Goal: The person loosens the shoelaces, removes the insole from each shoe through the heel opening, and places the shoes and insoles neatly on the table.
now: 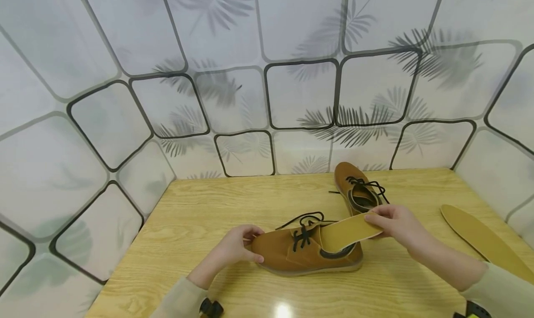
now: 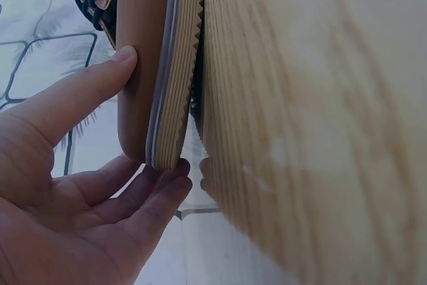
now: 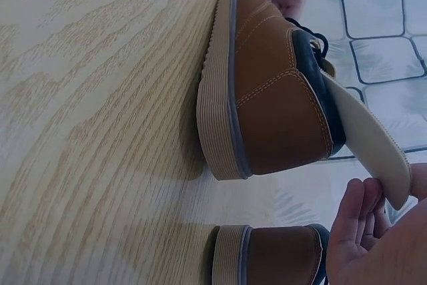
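Note:
A brown lace-up shoe (image 1: 279,246) with black laces lies sole down on the table, its toe to the left. My left hand (image 1: 238,246) holds its toe, the thumb on the near side and the fingers around the front, as the left wrist view shows. With my right hand (image 1: 394,223) I pinch the heel end of a tan insole (image 1: 348,232). The insole slants down into the shoe's opening, and its front part is hidden inside. In the right wrist view the insole (image 3: 370,141) sticks out above the shoe's heel collar.
Behind the held shoe stands a second brown shoe (image 1: 344,173), its toe pointing away. Another tan insole (image 1: 484,234) lies flat at the table's right. The wooden table (image 1: 208,202) meets patterned fabric walls (image 1: 300,95) at the back and sides.

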The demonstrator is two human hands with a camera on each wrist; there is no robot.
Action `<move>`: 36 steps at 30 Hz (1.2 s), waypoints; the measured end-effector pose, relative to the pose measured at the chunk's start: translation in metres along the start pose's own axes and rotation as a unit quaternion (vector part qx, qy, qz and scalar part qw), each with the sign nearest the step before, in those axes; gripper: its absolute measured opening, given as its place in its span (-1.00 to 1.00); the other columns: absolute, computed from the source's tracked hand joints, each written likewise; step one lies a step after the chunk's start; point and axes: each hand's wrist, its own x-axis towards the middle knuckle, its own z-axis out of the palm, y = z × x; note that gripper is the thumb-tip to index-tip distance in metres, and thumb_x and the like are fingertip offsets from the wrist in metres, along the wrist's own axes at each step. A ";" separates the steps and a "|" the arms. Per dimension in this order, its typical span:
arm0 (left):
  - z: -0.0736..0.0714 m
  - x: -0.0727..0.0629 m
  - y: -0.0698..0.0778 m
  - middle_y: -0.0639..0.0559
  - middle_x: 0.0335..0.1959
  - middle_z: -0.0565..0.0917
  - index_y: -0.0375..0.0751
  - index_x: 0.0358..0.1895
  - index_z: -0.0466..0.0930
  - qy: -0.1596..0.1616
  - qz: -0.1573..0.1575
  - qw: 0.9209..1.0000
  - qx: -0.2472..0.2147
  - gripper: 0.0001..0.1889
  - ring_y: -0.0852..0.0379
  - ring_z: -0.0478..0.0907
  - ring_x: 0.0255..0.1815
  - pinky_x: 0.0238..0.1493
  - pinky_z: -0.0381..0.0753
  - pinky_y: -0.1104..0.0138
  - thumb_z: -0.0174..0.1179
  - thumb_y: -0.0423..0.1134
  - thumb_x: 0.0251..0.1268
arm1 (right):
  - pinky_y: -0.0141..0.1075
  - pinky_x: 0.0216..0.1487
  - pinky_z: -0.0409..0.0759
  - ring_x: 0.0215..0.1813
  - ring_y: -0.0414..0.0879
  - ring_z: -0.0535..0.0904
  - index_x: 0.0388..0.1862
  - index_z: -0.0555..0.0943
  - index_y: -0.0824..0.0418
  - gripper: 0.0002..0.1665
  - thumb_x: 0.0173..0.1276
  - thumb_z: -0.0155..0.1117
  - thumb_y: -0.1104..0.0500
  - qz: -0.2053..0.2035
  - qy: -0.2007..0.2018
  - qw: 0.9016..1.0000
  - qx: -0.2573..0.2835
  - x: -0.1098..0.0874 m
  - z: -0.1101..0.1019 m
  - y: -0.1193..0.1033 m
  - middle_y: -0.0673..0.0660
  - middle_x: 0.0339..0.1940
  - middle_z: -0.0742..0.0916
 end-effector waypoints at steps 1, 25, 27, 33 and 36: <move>0.000 0.000 0.000 -0.17 0.16 0.70 -0.34 0.20 0.64 0.000 0.000 1.000 -0.001 -0.41 -0.16 0.63 0.21 0.31 0.71 -0.03 0.63 -0.45 0.05 | -0.25 -0.13 0.86 -0.30 -0.33 0.73 0.04 0.62 0.65 -0.63 0.63 0.15 0.27 0.002 0.001 1.000 -0.001 0.000 -0.001 0.000 -0.06 -0.32 0.78; -0.001 0.000 0.001 -0.18 0.18 0.70 -0.33 0.21 0.64 -0.004 -0.003 1.000 0.001 -0.41 -0.18 0.63 0.21 0.29 0.72 -0.03 0.62 -0.45 0.06 | -0.38 -0.18 0.81 -0.30 -0.37 0.67 0.02 0.68 0.54 -0.66 0.59 0.20 0.22 0.054 0.021 0.998 -0.004 0.000 -0.021 -0.001 -0.16 -0.32 0.74; -0.002 0.000 0.001 -0.18 0.18 0.69 -0.34 0.21 0.63 -0.006 -0.001 1.000 0.002 -0.41 -0.18 0.63 0.21 0.28 0.73 -0.03 0.62 -0.45 0.06 | -0.38 -0.18 0.81 -0.29 -0.38 0.67 0.02 0.69 0.53 -0.66 0.59 0.21 0.22 0.055 0.020 0.998 -0.008 0.000 -0.023 -0.001 -0.16 -0.32 0.74; -0.003 0.001 0.001 -0.19 0.18 0.69 -0.34 0.22 0.63 -0.010 0.000 1.000 0.000 -0.40 -0.18 0.63 0.22 0.30 0.72 -0.04 0.62 -0.45 0.06 | -0.38 -0.18 0.80 -0.28 -0.39 0.64 0.07 0.67 0.56 -0.61 0.60 0.22 0.19 0.062 0.019 0.998 -0.028 0.001 -0.029 -0.003 -0.18 -0.31 0.73; -0.004 0.001 0.002 -0.19 0.18 0.69 -0.34 0.22 0.63 -0.010 0.000 1.000 0.000 -0.40 -0.19 0.63 0.22 0.30 0.71 -0.04 0.62 -0.45 0.06 | -0.38 -0.17 0.80 -0.26 -0.40 0.63 0.12 0.64 0.60 -0.56 0.60 0.22 0.17 0.065 0.017 0.997 -0.035 0.001 -0.033 -0.005 -0.19 -0.29 0.73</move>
